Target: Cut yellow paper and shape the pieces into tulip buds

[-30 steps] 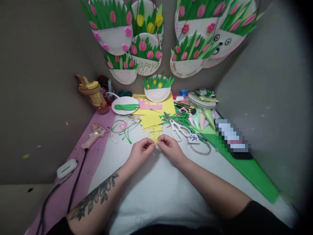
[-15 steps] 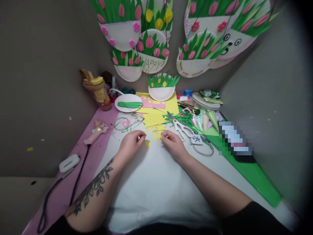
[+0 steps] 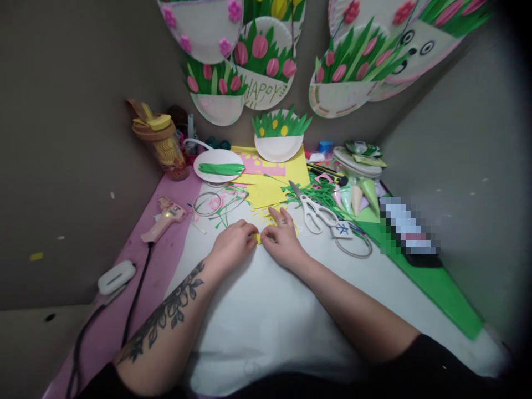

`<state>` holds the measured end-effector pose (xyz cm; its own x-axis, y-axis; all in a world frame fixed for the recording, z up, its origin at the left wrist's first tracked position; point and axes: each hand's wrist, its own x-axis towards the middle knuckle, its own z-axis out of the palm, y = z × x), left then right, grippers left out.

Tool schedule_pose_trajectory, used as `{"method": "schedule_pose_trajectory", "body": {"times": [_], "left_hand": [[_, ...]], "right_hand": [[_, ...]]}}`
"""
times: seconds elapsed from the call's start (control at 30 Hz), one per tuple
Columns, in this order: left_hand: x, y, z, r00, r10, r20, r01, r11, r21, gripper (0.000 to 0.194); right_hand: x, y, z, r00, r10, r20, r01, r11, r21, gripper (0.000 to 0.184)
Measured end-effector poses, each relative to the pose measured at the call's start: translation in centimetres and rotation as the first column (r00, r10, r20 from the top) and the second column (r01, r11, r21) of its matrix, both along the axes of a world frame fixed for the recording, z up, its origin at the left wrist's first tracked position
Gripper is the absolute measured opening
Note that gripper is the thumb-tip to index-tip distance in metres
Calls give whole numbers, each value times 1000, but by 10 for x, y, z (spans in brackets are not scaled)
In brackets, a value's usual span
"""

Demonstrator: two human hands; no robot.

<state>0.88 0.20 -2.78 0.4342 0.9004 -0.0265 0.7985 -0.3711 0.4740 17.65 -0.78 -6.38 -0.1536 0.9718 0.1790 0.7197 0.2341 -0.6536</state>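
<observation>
Left of the white-handled metal scissors (image 3: 306,204), two bare hands met over a white table covering (image 3: 257,310). The left hand (image 3: 235,242), fingers curled, and the right hand (image 3: 282,242), thumb and forefinger closed, other fingers raised, pinched a small yellow paper piece (image 3: 257,238); fingertips hid most of its outline. Right of the scissors, a black rectangular device (image 3: 426,260) had a pixelated screen. Above and left of them, a white paper plate with pink flowers (image 3: 203,27) was cut off at the top.

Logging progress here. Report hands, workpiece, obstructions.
Left hand, right hand close together. Small yellow piece between them, grip partly hidden. Scissors near right hand, apart, not blocking.
</observation>
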Motion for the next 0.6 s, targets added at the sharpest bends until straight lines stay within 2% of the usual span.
{"method": "schedule_pose_trajectory", "body": {"times": [0.1,0.27,0.6], "left_hand": [[0,0,0,1000,14,-8,-14,1000,-4,23],[-1,0,0,999,37,21,-37,999,-12,21],[-2,2,1,998,25,58,-22,998,-52,20]], "right_hand": [[-1,0,4,998,2,55,1,999,-41,11],[-2,0,6,995,-9,99,11,1000,-25,12],[-3,0,3,996,-13,89,13,1000,7,12]]}}
